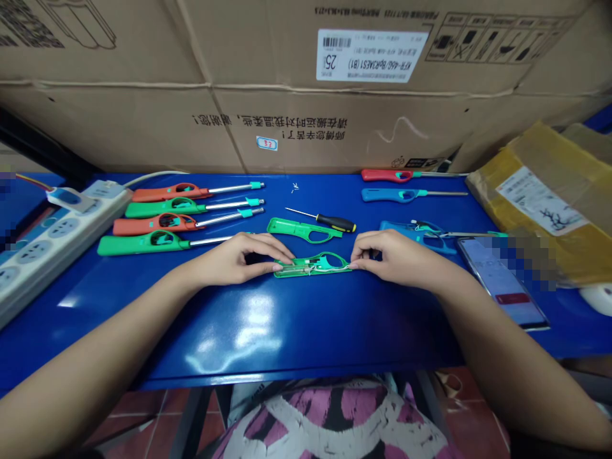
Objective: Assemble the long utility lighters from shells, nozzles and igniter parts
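Note:
An opened green lighter half (313, 266) lies on the blue table with its inner parts and a thin white wire showing. My left hand (241, 258) grips its left end between thumb and fingers. At its right end, my right hand (389, 255) has thumb and forefinger pinched on the white wire (335, 269). Just behind lies the matching green cover half (306, 230), hollow side partly visible. A black and yellow screwdriver (337, 222) rests beyond it, tip pointing left. Beside my right hand is an opened blue lighter (421, 234), partly covered by that hand.
Several whole long-neck lighters (167, 207), orange and green, lie at left beside a white power strip (62, 236). A red lighter (389, 176) and a blue lighter (392, 196) lie back right. A phone (502, 284) and a yellow taped parcel (540, 197) are right; a cardboard box (268, 102) stands behind.

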Tool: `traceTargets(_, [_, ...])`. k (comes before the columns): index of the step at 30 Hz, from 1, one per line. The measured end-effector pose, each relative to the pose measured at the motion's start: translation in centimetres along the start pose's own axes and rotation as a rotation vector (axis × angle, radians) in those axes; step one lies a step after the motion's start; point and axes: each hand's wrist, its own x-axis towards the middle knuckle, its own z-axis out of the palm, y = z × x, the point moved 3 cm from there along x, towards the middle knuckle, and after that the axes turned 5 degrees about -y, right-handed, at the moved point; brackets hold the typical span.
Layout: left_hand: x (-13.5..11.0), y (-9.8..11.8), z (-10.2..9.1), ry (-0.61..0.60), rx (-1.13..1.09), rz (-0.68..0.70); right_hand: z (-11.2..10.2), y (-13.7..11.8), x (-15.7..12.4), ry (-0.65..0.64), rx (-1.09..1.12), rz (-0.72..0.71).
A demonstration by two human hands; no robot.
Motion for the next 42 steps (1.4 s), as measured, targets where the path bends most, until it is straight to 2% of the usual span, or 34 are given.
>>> traceTargets(5, [-0.1, 0.3, 0.0, -0.002, -0.006, 0.004, -0.2, -0.2, -0.1, -0.004, -0.018, -0.031])
traceTargets(7, [-0.1, 0.4, -0.1, 0.048, 0.006, 0.012, -0.3, -0.2, -0.1, 0.028, -0.018, -0.057])
traceTargets(9, [-0.1, 0.3, -0.5, 0.202, 0.080, 0.001, -0.5, 0.1, -0.1, 0.144, -0.007, -0.033])
traceTargets(11, [-0.2, 0.0, -0.9, 0.383, 0.245, -0.060, -0.6, 0.5, 0.0, 0.285, -0.003, 0.018])
traceTargets(13, [-0.2, -0.5, -1.1, 0.462, 0.440, -0.158, -0.3, 0.7, 0.3, 0.360, -0.026, 0.050])
traceTargets(16, [-0.1, -1.4, -0.9, 0.396, 0.621, -0.265, 0.5, 0.8, 0.7, 0.368, -0.075, 0.059])
traceTargets(19, [-0.1, -1.8, -0.8, 0.354, 0.664, -0.272, 1.1, 0.7, 0.9, 0.370, -0.082, 0.084])
traceTargets(26, [0.1, -0.6, -0.6, 0.372, 0.444, -0.078, 0.9, 0.5, 0.7, 0.438, 0.156, 0.114])
traceTargets(31, [-0.2, 0.9, -0.4, 0.402, 0.510, 0.024, 0.8, 0.5, 0.6, 0.323, 0.379, 0.159])
traceTargets(36, [-0.7, 2.4, -0.2, 0.500, 0.637, 0.156, 0.4, -0.4, 0.3, 0.316, 0.201, 0.060])
traceTargets(39, [-0.6, 2.7, 0.1, 0.420, 0.635, 0.198, 0.4, -0.8, 0.2, 0.315, 0.148, 0.026])
traceTargets(42, [-0.3, 2.7, 0.4, 0.321, 0.599, 0.129, 0.4, -0.9, 0.1, 0.322, 0.156, 0.018])
